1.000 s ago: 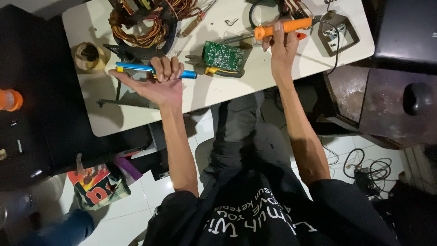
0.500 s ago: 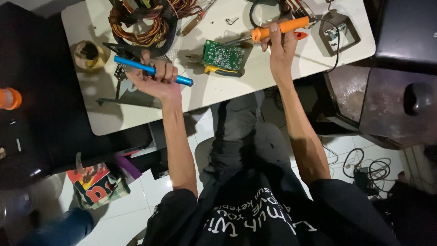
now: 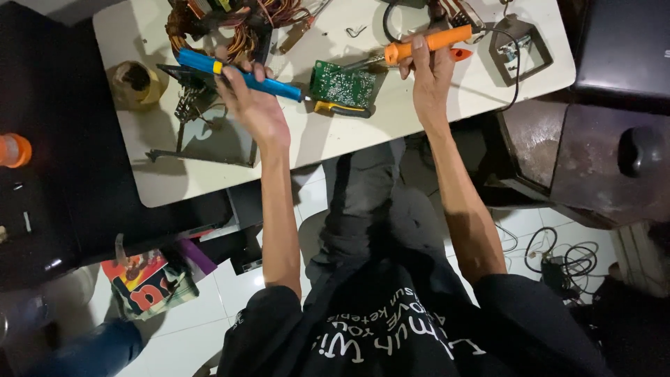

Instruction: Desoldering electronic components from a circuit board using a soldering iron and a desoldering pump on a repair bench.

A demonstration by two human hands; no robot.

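Tabletop [image 3: 209, 174], pale and rounded at its near corner, carries a small green rectangular circuit board [image 3: 343, 84] that serves as landmark. Just left of the board, the left hand [image 3: 252, 106] is closed around a slim blue plastic desoldering pump [image 3: 237, 72], its tip pointing at the board's left edge. Just right of the board, the right hand [image 3: 427, 77] grips the orange handle of a soldering iron [image 3: 427, 43], whose metal shaft reaches to the board's upper right. A yellow-handled tool [image 3: 340, 110] lies under the board's near edge. Behind and left of the board sits a tangle of copper-coloured wire coils [image 3: 241, 24]; farther left, a round yellowish tape roll [image 3: 136, 84]. Bare tabletop lies nearer the person than the board, up to the front edge.
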